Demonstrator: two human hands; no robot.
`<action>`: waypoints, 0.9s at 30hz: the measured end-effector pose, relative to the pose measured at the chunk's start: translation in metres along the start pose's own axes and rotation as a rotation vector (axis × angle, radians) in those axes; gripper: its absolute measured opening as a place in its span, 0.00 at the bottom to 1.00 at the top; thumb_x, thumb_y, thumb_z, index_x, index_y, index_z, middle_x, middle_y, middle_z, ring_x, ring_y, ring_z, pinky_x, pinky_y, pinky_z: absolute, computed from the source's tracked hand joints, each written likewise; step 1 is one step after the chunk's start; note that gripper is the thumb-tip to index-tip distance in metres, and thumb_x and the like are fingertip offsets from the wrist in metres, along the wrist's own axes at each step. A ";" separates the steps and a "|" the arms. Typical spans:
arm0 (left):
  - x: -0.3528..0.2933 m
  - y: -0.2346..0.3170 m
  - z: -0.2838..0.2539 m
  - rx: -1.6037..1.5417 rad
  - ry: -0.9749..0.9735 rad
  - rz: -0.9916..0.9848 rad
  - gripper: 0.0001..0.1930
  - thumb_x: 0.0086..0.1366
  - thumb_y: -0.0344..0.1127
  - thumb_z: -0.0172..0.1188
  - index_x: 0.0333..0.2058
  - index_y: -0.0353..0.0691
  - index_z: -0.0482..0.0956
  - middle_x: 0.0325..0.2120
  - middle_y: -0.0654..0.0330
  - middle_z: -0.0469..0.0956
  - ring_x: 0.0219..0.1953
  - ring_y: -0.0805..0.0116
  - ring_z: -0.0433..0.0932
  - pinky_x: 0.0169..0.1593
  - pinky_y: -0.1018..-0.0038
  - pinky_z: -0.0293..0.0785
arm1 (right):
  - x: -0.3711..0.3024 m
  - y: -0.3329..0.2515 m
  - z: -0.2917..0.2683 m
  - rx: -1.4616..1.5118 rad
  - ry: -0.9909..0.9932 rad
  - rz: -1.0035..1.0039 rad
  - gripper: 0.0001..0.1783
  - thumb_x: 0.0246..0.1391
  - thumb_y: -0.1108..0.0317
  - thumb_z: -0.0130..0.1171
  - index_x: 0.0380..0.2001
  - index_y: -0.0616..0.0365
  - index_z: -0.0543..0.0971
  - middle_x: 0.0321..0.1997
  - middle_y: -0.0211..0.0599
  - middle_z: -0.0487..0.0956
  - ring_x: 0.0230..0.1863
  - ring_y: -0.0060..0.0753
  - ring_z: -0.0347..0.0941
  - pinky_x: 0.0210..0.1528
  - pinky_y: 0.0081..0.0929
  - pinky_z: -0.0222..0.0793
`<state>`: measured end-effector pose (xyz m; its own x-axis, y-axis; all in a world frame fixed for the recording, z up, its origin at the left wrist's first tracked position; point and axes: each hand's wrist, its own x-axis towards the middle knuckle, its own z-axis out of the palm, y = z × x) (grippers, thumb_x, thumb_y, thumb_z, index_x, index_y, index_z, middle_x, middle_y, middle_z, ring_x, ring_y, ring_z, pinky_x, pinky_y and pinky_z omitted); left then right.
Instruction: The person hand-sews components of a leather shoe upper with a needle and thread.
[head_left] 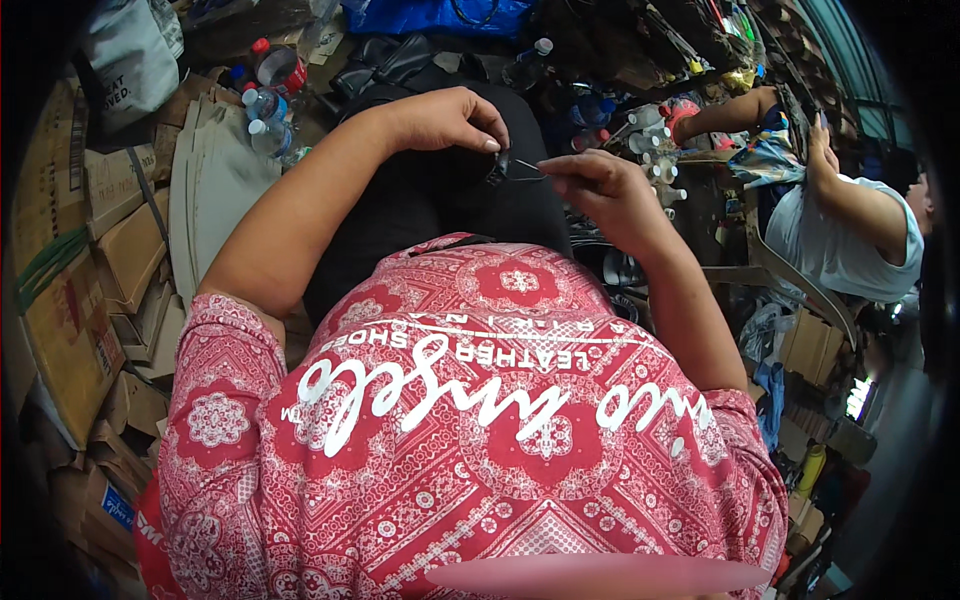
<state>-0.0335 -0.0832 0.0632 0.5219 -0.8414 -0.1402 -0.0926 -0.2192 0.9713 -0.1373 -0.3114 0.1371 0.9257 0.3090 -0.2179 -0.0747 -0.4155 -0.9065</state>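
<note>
Over my lap in black trousers (375, 215), my left hand (450, 118) is closed, its fingertips pinching a small dark piece (497, 170) that hangs below them. Its kind is hard to make out against the black cloth. Just to the right, my right hand (605, 190) pinches a thin, shiny, needle-like thing (525, 163) between thumb and fingers. The tip of this thin thing points left, close to the dark piece; whether they touch I cannot tell. A second fine pale line runs below it from the same fingertips.
Flattened cardboard boxes (130, 255) and a pale curved panel (220, 190) stand at my left. Plastic bottles (268, 105) lie beyond my left forearm, and several more (655, 140) beyond my right hand. At the far right sits another person (840, 235) in a white shirt.
</note>
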 end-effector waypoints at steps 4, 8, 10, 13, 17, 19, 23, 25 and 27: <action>-0.001 -0.001 0.000 -0.083 -0.032 -0.042 0.12 0.57 0.33 0.59 0.39 0.34 0.80 0.35 0.60 0.80 0.40 0.72 0.76 0.51 0.75 0.67 | 0.011 -0.006 0.008 -0.406 -0.025 -0.089 0.11 0.49 0.74 0.57 0.38 0.58 0.81 0.30 0.39 0.77 0.32 0.32 0.75 0.37 0.23 0.69; 0.000 0.001 -0.002 -0.095 -0.041 -0.068 0.13 0.56 0.31 0.59 0.41 0.34 0.80 0.36 0.58 0.80 0.42 0.71 0.77 0.53 0.75 0.67 | 0.016 -0.006 0.009 -0.484 -0.016 -0.063 0.10 0.48 0.73 0.57 0.36 0.59 0.81 0.31 0.42 0.78 0.34 0.37 0.76 0.37 0.26 0.71; 0.000 0.000 -0.001 -0.100 -0.040 -0.068 0.14 0.56 0.31 0.59 0.41 0.34 0.80 0.36 0.58 0.80 0.42 0.71 0.77 0.53 0.75 0.67 | 0.018 -0.005 0.008 -0.521 -0.017 -0.084 0.10 0.47 0.73 0.57 0.35 0.59 0.81 0.32 0.43 0.78 0.34 0.39 0.77 0.37 0.27 0.72; 0.000 0.000 -0.001 -0.109 -0.044 -0.075 0.14 0.55 0.30 0.58 0.41 0.34 0.80 0.37 0.58 0.80 0.42 0.71 0.77 0.53 0.75 0.67 | 0.021 -0.005 0.007 -0.534 -0.032 -0.090 0.11 0.49 0.74 0.56 0.37 0.58 0.81 0.29 0.39 0.77 0.31 0.29 0.74 0.35 0.24 0.69; 0.002 -0.003 -0.002 -0.125 -0.061 -0.075 0.14 0.55 0.30 0.58 0.41 0.34 0.80 0.37 0.58 0.80 0.42 0.71 0.77 0.53 0.75 0.67 | 0.021 -0.003 0.016 -0.572 0.006 -0.087 0.10 0.46 0.72 0.57 0.34 0.57 0.82 0.32 0.44 0.79 0.34 0.37 0.77 0.37 0.28 0.72; 0.002 -0.003 -0.002 -0.139 -0.060 -0.078 0.14 0.55 0.29 0.58 0.41 0.34 0.80 0.37 0.58 0.80 0.42 0.71 0.76 0.53 0.75 0.67 | 0.017 0.006 0.020 -0.544 0.037 -0.106 0.10 0.45 0.70 0.58 0.33 0.57 0.82 0.32 0.46 0.79 0.34 0.43 0.77 0.38 0.30 0.73; 0.002 -0.002 -0.002 -0.157 -0.066 -0.083 0.15 0.54 0.29 0.58 0.41 0.34 0.80 0.37 0.58 0.80 0.42 0.71 0.76 0.53 0.75 0.67 | 0.013 0.019 0.025 -0.602 0.090 -0.211 0.10 0.45 0.71 0.58 0.34 0.55 0.81 0.31 0.44 0.79 0.33 0.43 0.77 0.36 0.32 0.72; 0.002 -0.001 -0.002 -0.167 -0.070 -0.096 0.15 0.54 0.29 0.58 0.41 0.34 0.80 0.37 0.58 0.80 0.42 0.71 0.76 0.53 0.75 0.67 | 0.013 0.018 0.026 -0.627 0.102 -0.223 0.10 0.45 0.71 0.58 0.34 0.55 0.81 0.31 0.43 0.79 0.33 0.43 0.77 0.36 0.33 0.72; 0.003 -0.001 -0.002 -0.174 -0.071 -0.109 0.15 0.54 0.29 0.58 0.41 0.34 0.80 0.37 0.58 0.80 0.42 0.71 0.76 0.53 0.75 0.67 | 0.016 0.010 0.025 -0.703 0.085 -0.295 0.10 0.45 0.71 0.57 0.33 0.53 0.81 0.29 0.41 0.79 0.31 0.43 0.76 0.35 0.34 0.71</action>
<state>-0.0300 -0.0848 0.0623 0.4593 -0.8515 -0.2532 0.1123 -0.2271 0.9674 -0.1321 -0.2893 0.1155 0.8984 0.4360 0.0519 0.4065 -0.7812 -0.4738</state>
